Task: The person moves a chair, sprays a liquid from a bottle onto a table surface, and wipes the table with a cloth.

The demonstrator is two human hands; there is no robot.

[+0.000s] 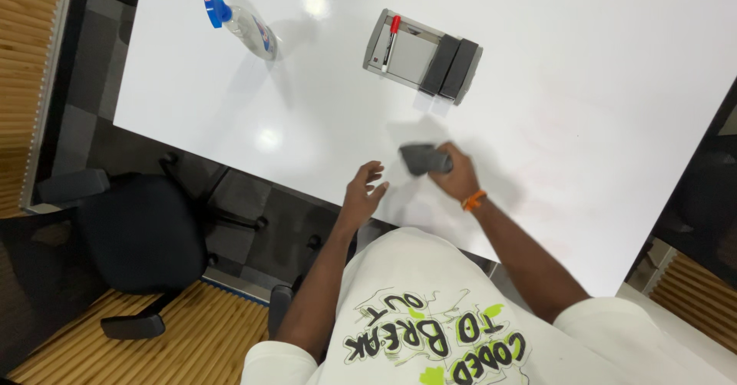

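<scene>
A person's right hand (pixel 454 171) clenches a grey eraser (pixel 424 158) on the white tabletop (pixel 583 70), left hand (pixel 362 193) released with fingers spread at nine o'clock of it.

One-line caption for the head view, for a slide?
Right hand grips grey eraser on white table; left hand open.
</scene>
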